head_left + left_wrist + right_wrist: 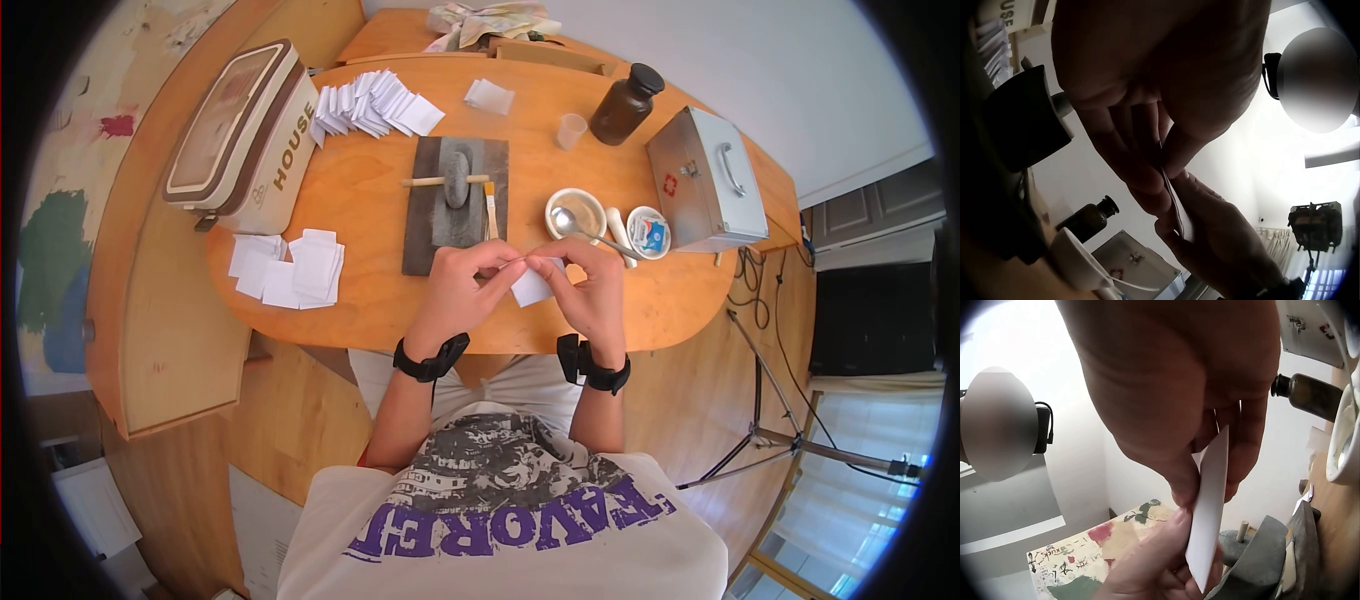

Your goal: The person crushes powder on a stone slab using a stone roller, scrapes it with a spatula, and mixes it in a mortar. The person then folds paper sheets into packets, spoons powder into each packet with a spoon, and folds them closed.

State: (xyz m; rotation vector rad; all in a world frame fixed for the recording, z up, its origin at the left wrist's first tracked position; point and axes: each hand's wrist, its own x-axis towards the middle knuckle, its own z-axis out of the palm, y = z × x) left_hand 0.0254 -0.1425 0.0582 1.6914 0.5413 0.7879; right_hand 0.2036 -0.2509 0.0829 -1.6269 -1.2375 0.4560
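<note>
Both hands meet in front of the chest, over the table's near edge. My left hand [458, 290] and my right hand [592, 290] pinch a small folded white paper [533, 287] between thumbs and fingers. In the right wrist view the paper [1209, 512] stands on edge, its layers pressed together. Seen from the left wrist, only a thin edge of the paper [1179, 215] shows between the fingertips. Just beyond the hands lie a dark stone slab [425, 215], a wheel-shaped stone with a wooden handle [456, 180] and a flat brush [490, 210].
White bowl [560, 198] with a metal spoon [568, 222], beside a small dish [650, 230] holding a blue packet. Farther back are a brown bottle [626, 105], plastic cup [571, 130] and metal case [705, 180]. Folded packets [372, 105], paper squares [290, 270] and a HOUSE box [250, 140] stand left.
</note>
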